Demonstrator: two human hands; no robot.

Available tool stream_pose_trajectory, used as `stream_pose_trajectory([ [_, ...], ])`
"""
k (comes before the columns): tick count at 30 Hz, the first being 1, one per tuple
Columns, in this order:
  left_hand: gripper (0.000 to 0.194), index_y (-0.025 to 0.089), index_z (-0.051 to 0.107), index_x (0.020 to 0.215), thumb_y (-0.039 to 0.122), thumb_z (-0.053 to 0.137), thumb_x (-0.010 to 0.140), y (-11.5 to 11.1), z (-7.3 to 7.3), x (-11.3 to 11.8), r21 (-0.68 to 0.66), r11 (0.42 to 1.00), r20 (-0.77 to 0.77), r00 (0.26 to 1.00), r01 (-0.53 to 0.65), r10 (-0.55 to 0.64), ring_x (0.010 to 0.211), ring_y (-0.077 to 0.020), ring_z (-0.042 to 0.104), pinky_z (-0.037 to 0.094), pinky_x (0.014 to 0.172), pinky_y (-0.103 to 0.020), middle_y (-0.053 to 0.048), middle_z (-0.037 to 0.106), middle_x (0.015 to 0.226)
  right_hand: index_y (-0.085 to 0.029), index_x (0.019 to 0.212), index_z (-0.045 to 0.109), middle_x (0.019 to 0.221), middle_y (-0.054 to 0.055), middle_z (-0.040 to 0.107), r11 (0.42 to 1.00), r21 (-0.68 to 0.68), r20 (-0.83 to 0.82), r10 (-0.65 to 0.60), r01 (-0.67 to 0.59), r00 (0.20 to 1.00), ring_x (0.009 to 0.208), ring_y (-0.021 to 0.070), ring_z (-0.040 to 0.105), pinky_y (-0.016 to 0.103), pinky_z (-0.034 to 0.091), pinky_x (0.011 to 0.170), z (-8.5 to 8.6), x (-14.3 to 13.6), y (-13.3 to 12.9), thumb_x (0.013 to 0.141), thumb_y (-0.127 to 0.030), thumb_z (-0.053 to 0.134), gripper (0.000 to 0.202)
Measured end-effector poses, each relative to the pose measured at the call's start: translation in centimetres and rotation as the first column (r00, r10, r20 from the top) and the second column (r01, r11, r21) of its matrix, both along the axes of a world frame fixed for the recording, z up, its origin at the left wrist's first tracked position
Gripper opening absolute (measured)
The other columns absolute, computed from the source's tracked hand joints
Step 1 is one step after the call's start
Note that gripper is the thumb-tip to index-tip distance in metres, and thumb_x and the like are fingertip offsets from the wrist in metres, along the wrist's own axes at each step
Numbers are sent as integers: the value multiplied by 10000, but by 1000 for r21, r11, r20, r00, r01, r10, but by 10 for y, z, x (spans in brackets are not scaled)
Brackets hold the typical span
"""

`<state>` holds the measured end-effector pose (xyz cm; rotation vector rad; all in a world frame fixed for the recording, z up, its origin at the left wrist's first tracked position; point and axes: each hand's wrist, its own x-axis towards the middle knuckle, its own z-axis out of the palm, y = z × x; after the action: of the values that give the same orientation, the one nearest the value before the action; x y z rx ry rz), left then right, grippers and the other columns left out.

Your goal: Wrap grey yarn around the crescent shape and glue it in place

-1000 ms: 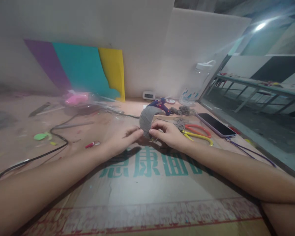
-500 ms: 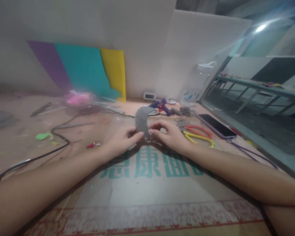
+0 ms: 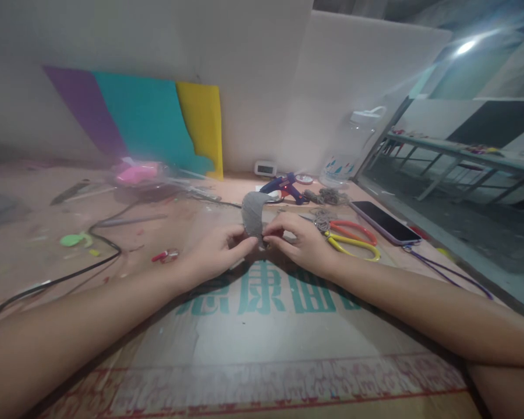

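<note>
A grey crescent-shaped piece (image 3: 252, 213), its surface wrapped or ribbed like yarn, stands upright between my hands above the cardboard sheet. My left hand (image 3: 227, 249) pinches its lower left edge between thumb and fingers. At its lower right end, my right hand (image 3: 300, 241) has thumb and index fingertips pressed together; what lies in that pinch is too small to make out, perhaps the crescent's tip or a strand. Right of my right hand lie scissors (image 3: 353, 240) with orange and yellow handles, beside a tangle of grey yarn (image 3: 322, 221).
A blue hot glue gun (image 3: 288, 187), a small digital clock (image 3: 265, 169) and a clear bottle (image 3: 343, 151) stand behind. At right lies a phone (image 3: 385, 222) with a purple cord. Leftward are a black cable (image 3: 109, 247), a red-capped small item (image 3: 163, 256) and a pink bundle (image 3: 137, 171).
The crescent has turned slightly and looks narrower, its upper tip now less curled over. My right fingertips have closed in nearer its lower end. My left hand stays on it.
</note>
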<state>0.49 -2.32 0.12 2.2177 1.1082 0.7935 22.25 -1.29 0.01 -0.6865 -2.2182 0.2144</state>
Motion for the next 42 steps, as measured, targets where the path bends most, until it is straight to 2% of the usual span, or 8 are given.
stream_pose_trajectory([
  [10, 381, 154, 645, 750, 441, 467, 926, 2, -2, -1, -41, 999, 20, 1000, -6, 7, 638, -152, 570, 398, 557, -244, -10, 644, 684, -206, 873, 481, 827, 30, 570, 989, -126, 28, -74, 77, 997, 745, 160, 513, 289, 414, 694, 2, -1, -3, 951, -166, 439, 97],
  [14, 380, 156, 659, 763, 448, 476, 923, 4, -2, -2, -93, 996, 90, 996, 5, 3, 657, -160, 603, 429, 574, -242, -19, 682, 716, -211, 887, 441, 819, 11, 505, 963, -230, -35, -153, 141, 988, 732, 155, 474, 289, 383, 686, -1, 2, 0, 998, -262, 383, 135],
  [18, 373, 158, 612, 696, 434, 482, 912, 8, -3, -2, -31, 999, 69, 997, -34, 36, 611, -149, 571, 398, 554, -242, -6, 645, 656, -217, 808, 426, 782, 3, 457, 953, -273, -128, -169, 129, 977, 754, 158, 465, 300, 384, 728, -2, 4, 6, 1027, -395, 326, 299],
  [22, 366, 153, 634, 716, 419, 480, 915, 7, -2, -2, -24, 999, 56, 998, -28, 29, 625, -153, 576, 396, 561, -246, -14, 662, 678, -215, 740, 431, 732, -6, 455, 948, -272, -130, -204, 163, 970, 715, 151, 464, 291, 382, 702, -1, 3, 8, 1020, -403, 341, 349],
  [26, 355, 161, 677, 780, 404, 469, 932, 4, 0, -2, -41, 999, 43, 999, -2, 4, 669, -159, 608, 430, 594, -247, -20, 705, 739, -200, 797, 516, 752, -1, 549, 954, -234, -109, -216, 186, 970, 714, 147, 509, 278, 402, 689, 1, 1, 8, 962, -278, 470, 188],
  [29, 337, 170, 671, 773, 377, 462, 938, 1, 0, -2, 39, 999, 9, 1000, 9, -10, 644, -147, 591, 416, 574, -238, -12, 694, 717, -196, 846, 571, 809, 12, 627, 962, -210, -93, -197, 174, 976, 768, 157, 562, 283, 432, 724, 1, 0, 6, 921, -225, 535, 88],
  [35, 328, 172, 574, 673, 361, 478, 924, 0, -6, -2, 260, 965, -104, 994, -15, 43, 591, -129, 514, 348, 547, -243, 10, 570, 622, -190, 803, 599, 789, 19, 650, 974, -197, -33, -119, 111, 992, 765, 161, 592, 291, 452, 741, 3, -1, 1, 940, -264, 545, 165],
  [42, 320, 176, 535, 660, 341, 478, 929, 0, -7, -2, 290, 957, -96, 995, 3, 26, 584, -123, 498, 337, 552, -243, 20, 531, 610, -196, 931, 588, 872, 43, 655, 993, -91, -35, -79, 76, 996, 790, 166, 595, 301, 465, 749, 4, 0, -4, 970, -248, 475, 130],
])
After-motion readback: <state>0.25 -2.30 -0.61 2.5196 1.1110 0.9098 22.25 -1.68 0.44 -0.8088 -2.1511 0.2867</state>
